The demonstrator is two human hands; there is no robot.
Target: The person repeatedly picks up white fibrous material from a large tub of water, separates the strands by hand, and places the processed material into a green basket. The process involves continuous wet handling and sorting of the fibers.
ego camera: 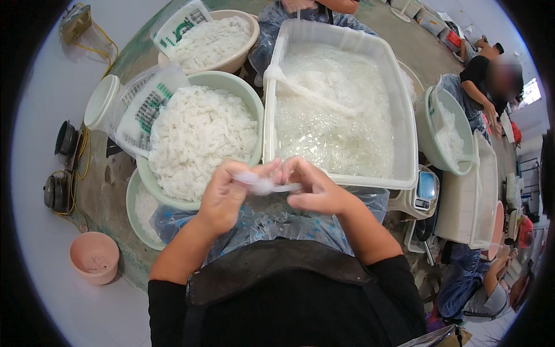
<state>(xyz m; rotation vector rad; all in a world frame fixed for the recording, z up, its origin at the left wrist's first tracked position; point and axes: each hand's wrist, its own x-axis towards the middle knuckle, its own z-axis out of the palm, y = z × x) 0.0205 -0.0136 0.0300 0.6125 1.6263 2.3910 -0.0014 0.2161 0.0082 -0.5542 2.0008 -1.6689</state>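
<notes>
A small bundle of white noodle-like strands (262, 185) stretches between my two hands, slightly blurred. My left hand (223, 195) grips one end with thumb and fingers. In the curled fingers of my right hand (318, 188) is the other end; the fingertips of both hands nearly meet. Just beyond them stands a white plastic tub (403, 126) of water and loose translucent strands, with a twisted white mesh cloth (321, 96) draped over its left rim. To the left, a pale green basin (259, 102) is heaped with white knotted bundles (204, 130).
A cream basin (253, 32) of similar white pieces stands at the far left. Printed plastic bags (147, 108) overhang both basins. A digital scale (426, 191) sits right of the tub. Co-workers (472, 86) work on the right. A pink bucket (94, 258) is on the floor.
</notes>
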